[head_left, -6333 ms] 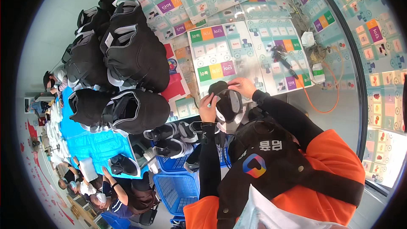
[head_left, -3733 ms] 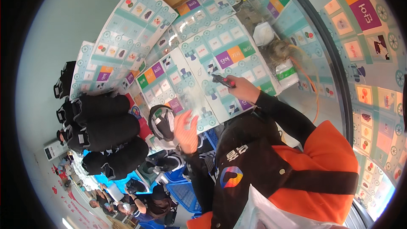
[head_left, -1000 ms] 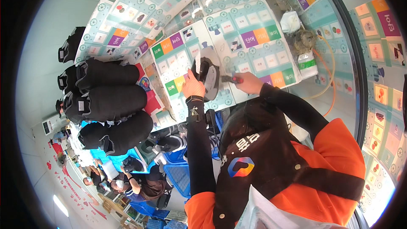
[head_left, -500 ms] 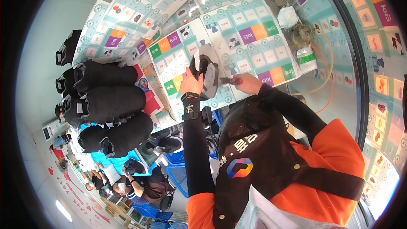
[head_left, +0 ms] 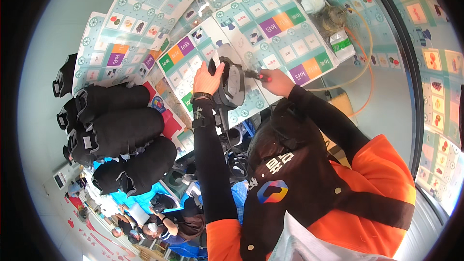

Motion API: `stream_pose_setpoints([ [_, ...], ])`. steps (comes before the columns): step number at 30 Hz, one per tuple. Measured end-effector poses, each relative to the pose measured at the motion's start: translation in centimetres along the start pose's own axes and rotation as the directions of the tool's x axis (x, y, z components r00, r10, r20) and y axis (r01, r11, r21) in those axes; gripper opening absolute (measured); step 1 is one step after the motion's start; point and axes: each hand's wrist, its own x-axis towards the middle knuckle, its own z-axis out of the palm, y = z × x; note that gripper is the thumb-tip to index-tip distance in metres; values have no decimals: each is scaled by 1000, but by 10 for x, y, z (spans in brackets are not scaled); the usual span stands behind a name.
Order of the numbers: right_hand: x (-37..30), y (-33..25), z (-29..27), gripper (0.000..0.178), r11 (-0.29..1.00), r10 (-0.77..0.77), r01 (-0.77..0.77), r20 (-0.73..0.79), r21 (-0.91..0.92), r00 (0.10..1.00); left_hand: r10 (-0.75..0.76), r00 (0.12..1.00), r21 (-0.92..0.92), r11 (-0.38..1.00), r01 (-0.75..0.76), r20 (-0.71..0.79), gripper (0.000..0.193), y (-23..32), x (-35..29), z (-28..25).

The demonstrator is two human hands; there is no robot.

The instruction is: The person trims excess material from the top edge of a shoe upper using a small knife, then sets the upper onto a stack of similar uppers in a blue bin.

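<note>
The left hand's (head_left: pixel 208 79) fingers are bent around the near edge of a black-and-grey shoe (head_left: pixel 233 84), gripping it from nine o'clock, while the right hand's (head_left: pixel 277 83) fingers are closed about a black-and-red tool (head_left: pixel 254 75). The tool's dark end points at the shoe from three o'clock; whether they touch I cannot tell. The shoe lies on the patterned worktop (head_left: pixel 290 57), near its front edge. Farther out from the shoe, a white-and-green packet (head_left: pixel 342 44) sits at two o'clock, an orange hose (head_left: pixel 371 79) hangs at three, and piled black footwear (head_left: pixel 128 130) fills eight o'clock
</note>
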Motion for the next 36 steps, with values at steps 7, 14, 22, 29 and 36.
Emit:
stream_pose_setpoints([
  [7, -17, -10, 12, 26, 997, -31, 45, 204, -65, 978, 148, 988, -21, 989, -147, 39, 94, 0, 53, 4],
  [14, -21, -7, 14, 27, 998, 2, 16, 314, -55, 949, 206, 965, 31, 976, -214, 159, 78, 13, 74, 16],
  [22, -20, -5, 7, 23, 996, 51, -53, -26, -70, 998, 105, 993, 145, 983, -112, 60, 50, 14, 67, 21],
  [29, -25, 6, 20, 23, 996, 57, -35, 285, -82, 957, 93, 994, 251, 962, -103, 53, 54, 19, 62, 19],
  [36, -11, -16, -39, 27, 983, -95, 76, 113, 166, 989, 293, 909, 142, 955, -262, -297, 21, 22, -24, -8],
])
